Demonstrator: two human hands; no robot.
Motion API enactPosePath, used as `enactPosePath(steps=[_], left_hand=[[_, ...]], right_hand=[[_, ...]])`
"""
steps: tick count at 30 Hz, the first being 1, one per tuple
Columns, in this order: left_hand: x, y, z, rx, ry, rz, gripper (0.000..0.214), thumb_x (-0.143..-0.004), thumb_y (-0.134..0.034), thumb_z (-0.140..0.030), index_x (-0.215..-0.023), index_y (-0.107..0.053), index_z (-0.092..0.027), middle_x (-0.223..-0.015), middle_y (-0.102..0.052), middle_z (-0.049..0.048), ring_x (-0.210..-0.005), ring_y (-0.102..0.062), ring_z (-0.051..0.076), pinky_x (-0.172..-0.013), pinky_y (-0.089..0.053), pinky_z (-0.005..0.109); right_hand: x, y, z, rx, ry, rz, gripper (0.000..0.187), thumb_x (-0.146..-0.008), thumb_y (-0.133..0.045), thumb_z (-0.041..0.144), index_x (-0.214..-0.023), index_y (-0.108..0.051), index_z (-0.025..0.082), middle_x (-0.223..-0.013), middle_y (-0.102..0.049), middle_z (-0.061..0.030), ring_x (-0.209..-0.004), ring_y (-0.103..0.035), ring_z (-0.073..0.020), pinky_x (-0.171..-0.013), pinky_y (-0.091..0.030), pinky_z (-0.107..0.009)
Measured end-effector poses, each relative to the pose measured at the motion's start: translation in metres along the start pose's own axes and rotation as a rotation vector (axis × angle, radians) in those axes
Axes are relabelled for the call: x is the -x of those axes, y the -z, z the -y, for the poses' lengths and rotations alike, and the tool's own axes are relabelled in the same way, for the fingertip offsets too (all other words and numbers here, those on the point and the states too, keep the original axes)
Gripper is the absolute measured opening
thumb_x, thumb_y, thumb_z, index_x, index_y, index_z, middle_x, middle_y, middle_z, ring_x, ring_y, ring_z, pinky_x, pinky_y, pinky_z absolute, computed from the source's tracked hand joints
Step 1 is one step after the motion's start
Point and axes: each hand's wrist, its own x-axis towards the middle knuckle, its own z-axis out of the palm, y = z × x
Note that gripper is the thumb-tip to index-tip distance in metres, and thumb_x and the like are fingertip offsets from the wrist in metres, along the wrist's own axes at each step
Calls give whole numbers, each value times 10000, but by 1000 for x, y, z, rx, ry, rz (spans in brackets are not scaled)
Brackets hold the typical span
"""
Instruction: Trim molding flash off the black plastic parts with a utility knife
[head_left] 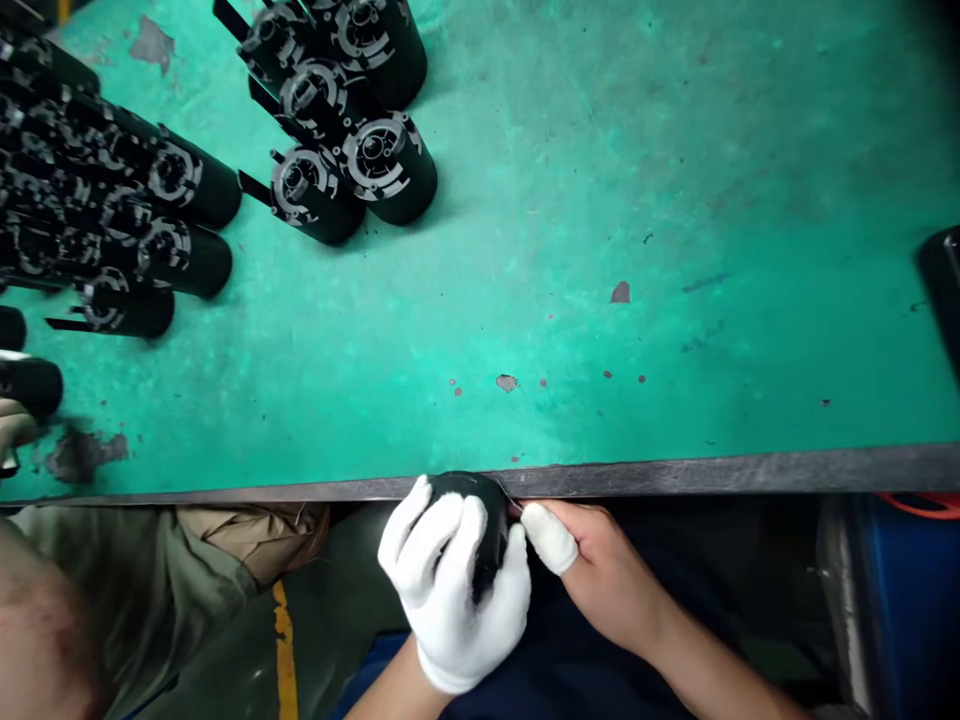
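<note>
A rounded black part [491, 545] is at the lower centre of the frame, at the table's near edge [675, 474], its far end overlapping that edge in view. The gloved left hand [463, 600] has its grip wrapped around it, fingers over one side and thumb along the other, probably to steady it while its right side faces the other hand. The right hand [600, 570] has a narrow grip, pinching a thin sliver [511, 499] against the part's side; what the sliver is, I cannot tell. A white cover [551, 540] sheathes that thumb, perhaps for protection or a surer pinch. The gloved fingers hide much of the part. Farther out on the green table [562, 330], a small group of black cylinders [409, 180] stands at upper centre-left, and a larger cluster [202, 190] fills the upper left; packing them close seems meant to save room. At the left edge, a co-worker's hand [15, 425] is beside another dark cylinder [34, 385], with a green garment [165, 590] below. A dark object [943, 290] is cut off at the right edge, above a blue container [915, 610].
</note>
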Motion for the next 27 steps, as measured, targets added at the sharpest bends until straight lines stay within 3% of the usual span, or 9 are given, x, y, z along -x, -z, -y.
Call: enactPosePath(steps=[9, 15, 20, 27], left_hand=[[3, 0, 10, 69, -148, -32, 548, -625, -853, -33, -1089, -637, -229, -1024, -575, 49, -1167, -574, 310, -1020, -565, 547], [5, -4, 13, 77, -147, -53, 491, -615, -867, -39, -1019, -651, -215, -972, -550, 40, -1112, -555, 285, -1014, -574, 549], [7, -8, 13, 54, -168, -106, 400, -630, -864, -69, -940, -666, -226, -943, -517, 31, -1105, -543, 275, -1004, -584, 555], [9, -10, 18, 83, -179, -112, 439, -613, -863, -45, -970, -670, -211, -949, -546, 35, -1102, -544, 282, -1013, -577, 565]], right_hand=[[6, 4, 1, -9, 86, 58, 334, -1053, -447, 353, -1179, -738, 246, -1083, -756, -52, -957, -676, -209, -875, -513, -320], [-2, 1, 4, 61, 102, 44, 317, -1055, -437, 339, -1006, -733, 237, -940, -729, -31, -865, -640, -191, -822, -479, -316], [-4, -4, 1, 112, 58, -45, 357, -1042, -460, 365, -749, -601, 218, -765, -636, -3, -743, -550, -170, -724, -431, -304], [-3, 1, 0, 45, 39, 37, 367, -1050, -428, 411, -792, -594, 210, -802, -622, -4, -790, -546, -174, -749, -428, -304]])
